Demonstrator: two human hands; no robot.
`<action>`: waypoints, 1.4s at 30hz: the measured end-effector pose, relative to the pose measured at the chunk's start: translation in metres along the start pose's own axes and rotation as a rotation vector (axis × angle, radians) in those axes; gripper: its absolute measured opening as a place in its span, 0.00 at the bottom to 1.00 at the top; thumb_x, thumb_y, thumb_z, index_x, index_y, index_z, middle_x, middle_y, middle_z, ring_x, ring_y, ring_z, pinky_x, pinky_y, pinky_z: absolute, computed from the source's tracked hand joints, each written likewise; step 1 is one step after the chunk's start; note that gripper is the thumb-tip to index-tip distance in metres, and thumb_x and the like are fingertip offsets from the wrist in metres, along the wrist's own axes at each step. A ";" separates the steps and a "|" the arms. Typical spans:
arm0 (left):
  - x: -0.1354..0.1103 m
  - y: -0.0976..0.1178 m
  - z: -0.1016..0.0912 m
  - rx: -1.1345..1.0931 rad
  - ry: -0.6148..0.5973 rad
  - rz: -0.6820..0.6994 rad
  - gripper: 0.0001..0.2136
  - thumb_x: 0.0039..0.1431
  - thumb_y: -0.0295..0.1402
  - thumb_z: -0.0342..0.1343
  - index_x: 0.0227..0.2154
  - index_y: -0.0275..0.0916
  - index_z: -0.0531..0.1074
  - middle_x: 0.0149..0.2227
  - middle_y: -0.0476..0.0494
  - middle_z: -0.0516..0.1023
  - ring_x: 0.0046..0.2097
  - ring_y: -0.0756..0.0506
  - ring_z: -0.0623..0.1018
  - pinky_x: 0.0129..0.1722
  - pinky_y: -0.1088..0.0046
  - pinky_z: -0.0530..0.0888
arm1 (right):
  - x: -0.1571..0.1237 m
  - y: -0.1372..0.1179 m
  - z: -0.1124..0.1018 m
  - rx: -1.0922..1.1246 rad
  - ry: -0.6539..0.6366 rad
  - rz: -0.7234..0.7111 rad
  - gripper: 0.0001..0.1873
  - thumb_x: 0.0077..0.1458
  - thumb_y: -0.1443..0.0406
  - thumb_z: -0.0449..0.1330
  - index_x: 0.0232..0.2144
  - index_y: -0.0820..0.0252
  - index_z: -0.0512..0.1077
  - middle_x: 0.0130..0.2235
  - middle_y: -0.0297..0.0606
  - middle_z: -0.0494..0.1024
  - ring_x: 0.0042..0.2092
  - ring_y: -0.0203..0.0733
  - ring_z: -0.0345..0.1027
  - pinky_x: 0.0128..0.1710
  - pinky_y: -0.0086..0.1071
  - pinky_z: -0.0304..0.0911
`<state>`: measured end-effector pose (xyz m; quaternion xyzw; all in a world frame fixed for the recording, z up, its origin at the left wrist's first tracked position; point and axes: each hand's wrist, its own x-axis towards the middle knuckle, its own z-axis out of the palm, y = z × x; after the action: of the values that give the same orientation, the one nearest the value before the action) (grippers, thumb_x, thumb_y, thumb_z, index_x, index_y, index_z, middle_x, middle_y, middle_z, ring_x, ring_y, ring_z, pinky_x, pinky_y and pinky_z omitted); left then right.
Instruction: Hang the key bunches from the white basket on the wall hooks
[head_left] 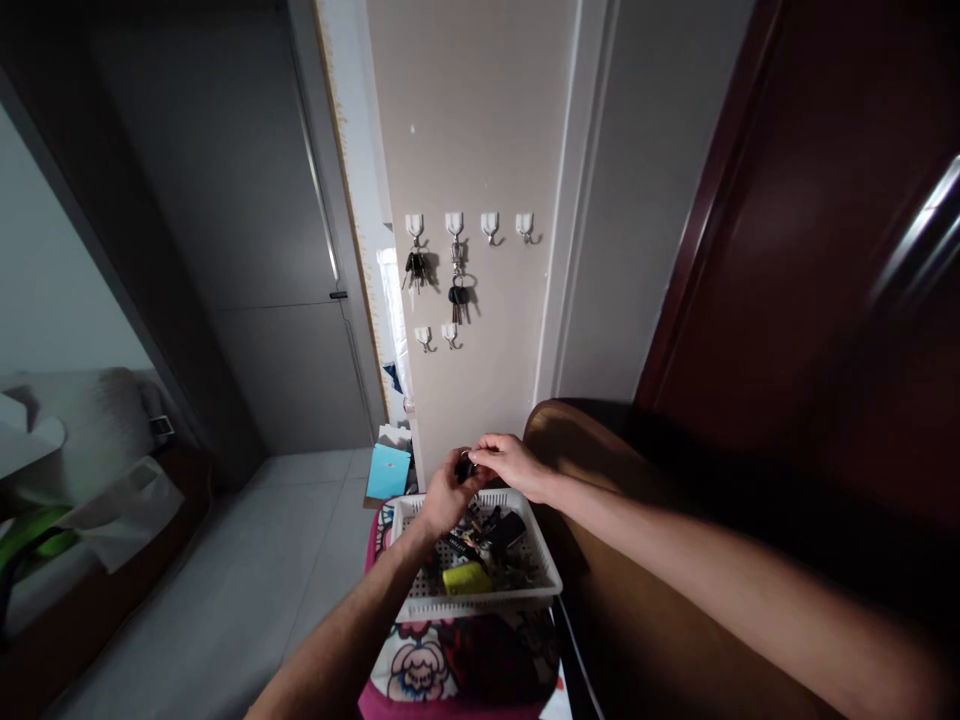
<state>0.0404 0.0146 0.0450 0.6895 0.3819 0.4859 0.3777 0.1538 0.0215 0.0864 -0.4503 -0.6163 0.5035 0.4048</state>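
Note:
Both my hands meet above the far edge of a white plastic basket (551, 578). My left hand (444, 497) and my right hand (511, 463) are closed together on a small dark object (464, 467), probably a key or key fob. The basket holds several keys, a dark fob (508, 528) and a yellow item (466, 577). It rests on a flower-patterned surface (420, 668). On the wall ahead are white adhesive hooks (489, 224). A key bunch (415, 266) hangs on one upper hook, another key bunch (458, 292) on the hook beside it.
A dark brown rounded piece of furniture (645, 560) lies under my right forearm. A dark red door with a metal handle (919, 240) stands at the right. Grey floor (247, 590) opens to the left, with a blue card (388, 470) by the wall and clutter at far left.

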 end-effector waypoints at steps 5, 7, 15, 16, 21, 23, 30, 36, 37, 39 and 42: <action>-0.001 -0.001 -0.002 -0.027 -0.022 -0.024 0.13 0.43 0.33 0.48 0.33 0.33 0.62 0.32 0.44 0.69 0.35 0.49 0.67 0.35 0.75 0.64 | 0.002 0.004 -0.002 -0.078 -0.018 -0.050 0.04 0.38 0.66 0.51 0.18 0.64 0.61 0.15 0.28 0.62 0.19 0.28 0.56 0.20 0.24 0.54; -0.002 -0.002 -0.003 -0.036 -0.019 -0.028 0.14 0.43 0.34 0.49 0.34 0.33 0.61 0.34 0.44 0.68 0.35 0.49 0.67 0.35 0.75 0.63 | 0.004 0.004 -0.005 -0.107 -0.007 -0.075 0.05 0.38 0.66 0.52 0.18 0.64 0.62 0.16 0.28 0.63 0.20 0.28 0.56 0.20 0.24 0.53; -0.001 -0.003 -0.002 -0.066 -0.024 -0.017 0.15 0.42 0.34 0.50 0.35 0.33 0.61 0.35 0.44 0.68 0.37 0.49 0.66 0.37 0.75 0.63 | 0.005 0.004 -0.008 -0.158 0.003 -0.122 0.06 0.37 0.64 0.52 0.18 0.64 0.62 0.17 0.28 0.62 0.20 0.28 0.55 0.20 0.23 0.53; 0.000 -0.003 -0.002 -0.069 -0.025 -0.019 0.15 0.42 0.34 0.50 0.35 0.33 0.61 0.35 0.44 0.68 0.37 0.49 0.66 0.37 0.75 0.63 | 0.005 0.004 -0.008 -0.160 0.005 -0.123 0.06 0.37 0.64 0.52 0.18 0.64 0.62 0.17 0.28 0.62 0.20 0.28 0.55 0.20 0.23 0.53; 0.001 -0.001 -0.003 -0.088 -0.024 -0.045 0.15 0.41 0.32 0.51 0.35 0.33 0.60 0.33 0.44 0.68 0.35 0.49 0.67 0.36 0.75 0.63 | 0.006 0.003 -0.009 -0.174 0.008 -0.143 0.06 0.37 0.64 0.51 0.19 0.63 0.62 0.18 0.29 0.63 0.21 0.29 0.56 0.21 0.24 0.53; 0.002 -0.001 -0.003 -0.106 -0.018 -0.055 0.15 0.41 0.32 0.51 0.35 0.33 0.60 0.32 0.44 0.68 0.35 0.50 0.67 0.35 0.75 0.63 | 0.007 0.003 -0.010 -0.176 0.007 -0.153 0.06 0.38 0.65 0.51 0.19 0.63 0.62 0.18 0.29 0.63 0.21 0.29 0.56 0.22 0.24 0.54; 0.008 0.010 0.001 -0.194 0.015 -0.043 0.17 0.40 0.29 0.51 0.36 0.35 0.57 0.31 0.46 0.67 0.34 0.50 0.67 0.34 0.75 0.63 | 0.011 -0.003 -0.014 -0.175 0.053 -0.223 0.05 0.38 0.66 0.50 0.18 0.63 0.62 0.19 0.30 0.63 0.23 0.30 0.57 0.24 0.24 0.55; 0.024 0.025 0.000 -0.298 0.004 -0.053 0.21 0.40 0.29 0.51 0.40 0.36 0.53 0.33 0.43 0.65 0.32 0.52 0.67 0.33 0.74 0.64 | 0.028 -0.036 -0.040 -0.235 0.197 -0.331 0.07 0.38 0.64 0.50 0.19 0.63 0.63 0.20 0.31 0.65 0.24 0.30 0.57 0.24 0.25 0.56; 0.027 0.027 -0.001 -0.299 0.012 -0.056 0.21 0.40 0.29 0.51 0.40 0.36 0.53 0.34 0.43 0.65 0.32 0.51 0.67 0.34 0.74 0.64 | 0.034 -0.048 -0.047 -0.241 0.220 -0.351 0.07 0.38 0.64 0.50 0.19 0.63 0.63 0.20 0.31 0.65 0.23 0.30 0.57 0.23 0.25 0.56; 0.033 0.030 -0.006 -0.273 0.037 -0.069 0.20 0.40 0.30 0.51 0.40 0.36 0.54 0.35 0.41 0.64 0.32 0.51 0.67 0.34 0.73 0.64 | 0.048 -0.075 -0.062 -0.256 0.284 -0.405 0.06 0.37 0.64 0.50 0.19 0.63 0.64 0.20 0.31 0.65 0.23 0.30 0.58 0.22 0.25 0.55; 0.040 0.034 -0.013 -0.200 0.076 -0.089 0.19 0.40 0.29 0.49 0.39 0.34 0.55 0.34 0.41 0.64 0.31 0.52 0.67 0.32 0.74 0.64 | 0.072 -0.119 -0.081 -0.266 0.427 -0.490 0.06 0.36 0.65 0.51 0.19 0.63 0.64 0.20 0.31 0.66 0.23 0.29 0.58 0.21 0.24 0.55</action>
<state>0.0429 0.0382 0.0936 0.6118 0.3757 0.5301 0.4511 0.1942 0.1015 0.2205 -0.4328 -0.6677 0.2012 0.5713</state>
